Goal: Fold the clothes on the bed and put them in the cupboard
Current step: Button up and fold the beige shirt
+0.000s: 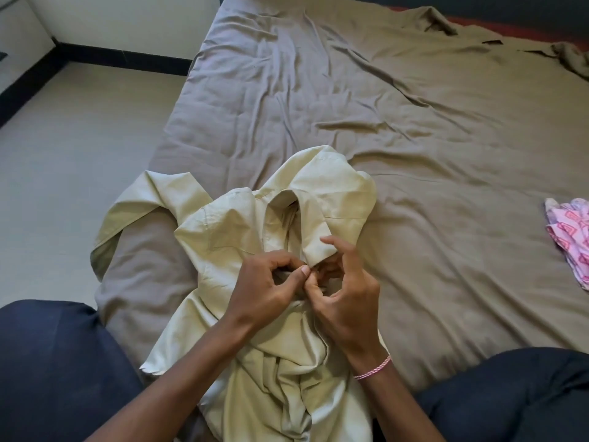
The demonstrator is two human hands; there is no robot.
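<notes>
A pale cream collared shirt [242, 231] lies face up at the near edge of the bed [398, 129], collar away from me, one sleeve trailing off to the left. My left hand [267, 288] pinches the shirt's front placket just below the collar. My right hand [347, 301], with a pink and white bracelet at the wrist, pinches the opposite placket edge right beside it, fingertips of both hands touching. The lower shirt is bunched between my knees.
A pink patterned garment [570, 237] lies at the bed's right edge. The brown-grey sheet is wrinkled, with a rumpled cloth [573, 59] at the far right corner. Beige floor [63, 148] and a dark skirting board run along the left. My dark blue trouser legs [57, 371] flank the shirt.
</notes>
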